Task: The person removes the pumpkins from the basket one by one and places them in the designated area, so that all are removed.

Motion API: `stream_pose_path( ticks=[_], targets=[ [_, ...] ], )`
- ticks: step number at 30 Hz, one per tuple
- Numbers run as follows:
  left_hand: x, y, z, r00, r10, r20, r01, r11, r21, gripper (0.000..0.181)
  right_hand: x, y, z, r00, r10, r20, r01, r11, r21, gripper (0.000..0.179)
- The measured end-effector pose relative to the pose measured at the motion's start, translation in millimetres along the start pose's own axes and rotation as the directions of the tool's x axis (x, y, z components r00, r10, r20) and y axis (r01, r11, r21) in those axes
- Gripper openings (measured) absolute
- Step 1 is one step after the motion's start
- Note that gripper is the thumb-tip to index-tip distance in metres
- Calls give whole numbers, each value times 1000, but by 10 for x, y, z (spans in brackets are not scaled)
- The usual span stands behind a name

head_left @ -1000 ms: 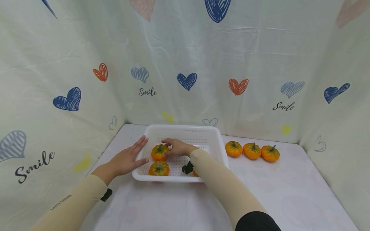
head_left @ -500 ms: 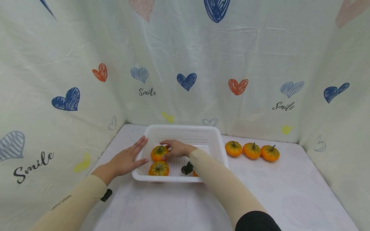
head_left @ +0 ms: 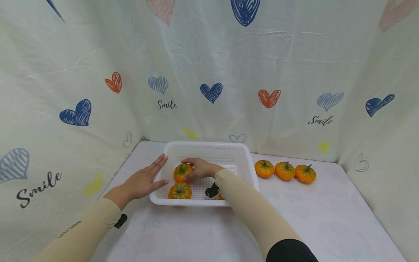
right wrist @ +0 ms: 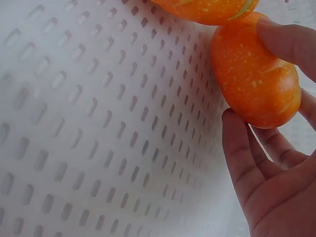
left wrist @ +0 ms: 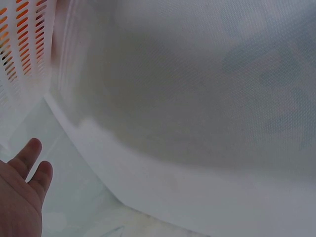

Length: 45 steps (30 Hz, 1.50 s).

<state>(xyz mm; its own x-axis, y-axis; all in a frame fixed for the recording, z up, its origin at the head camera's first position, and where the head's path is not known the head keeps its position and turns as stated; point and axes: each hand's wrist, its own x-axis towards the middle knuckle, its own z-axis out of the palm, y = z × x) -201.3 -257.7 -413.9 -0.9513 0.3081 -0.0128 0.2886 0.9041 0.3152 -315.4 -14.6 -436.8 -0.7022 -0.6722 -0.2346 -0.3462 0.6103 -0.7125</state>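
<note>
Inside the white plastic basket [head_left: 199, 203], my right hand [head_left: 203, 169] grips a small orange pumpkin [head_left: 182, 172], thumb on one side and fingers on the other. The right wrist view shows this pumpkin [right wrist: 254, 74] low in the basket, right beside a second one [right wrist: 207, 9]. That second pumpkin [head_left: 180, 191] sits in the basket's near left corner. My left hand [head_left: 140, 182] rests with straight, spread fingers against the basket's left rim. In the left wrist view, two of its fingers [left wrist: 42, 178] show beside the slotted basket wall [left wrist: 29, 59].
Another pumpkin [head_left: 220, 197] in the basket is mostly hidden behind my right forearm. Three pumpkins stand in a row right of the basket: one near it [head_left: 264, 169], a middle one [head_left: 285, 171] and an outer one [head_left: 306, 174]. A heart-printed curtain [head_left: 229, 54] encloses the table [head_left: 183, 236].
The pumpkin in my right hand has shifted slightly left, then back right, within the basket. My left hand stays at the rim.
</note>
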Motion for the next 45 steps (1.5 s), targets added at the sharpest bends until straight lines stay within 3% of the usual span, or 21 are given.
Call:
stream_pose_path(
  ticks=[17,29,45],
  targets=[
    [7,-24,19,999,37,-2,-37,999,5,85,-43,-45,-141,997,-15,-81,16,1000,2,74],
    [-15,-2,-7,999,37,-2,-37,999,5,87,-240,-64,-425,995,-8,-104,22,991,134,79],
    [-18,-7,-4,1000,19,-3,-19,1000,13,89,-427,-44,-624,990,7,-138,13,990,140,79]
  ],
)
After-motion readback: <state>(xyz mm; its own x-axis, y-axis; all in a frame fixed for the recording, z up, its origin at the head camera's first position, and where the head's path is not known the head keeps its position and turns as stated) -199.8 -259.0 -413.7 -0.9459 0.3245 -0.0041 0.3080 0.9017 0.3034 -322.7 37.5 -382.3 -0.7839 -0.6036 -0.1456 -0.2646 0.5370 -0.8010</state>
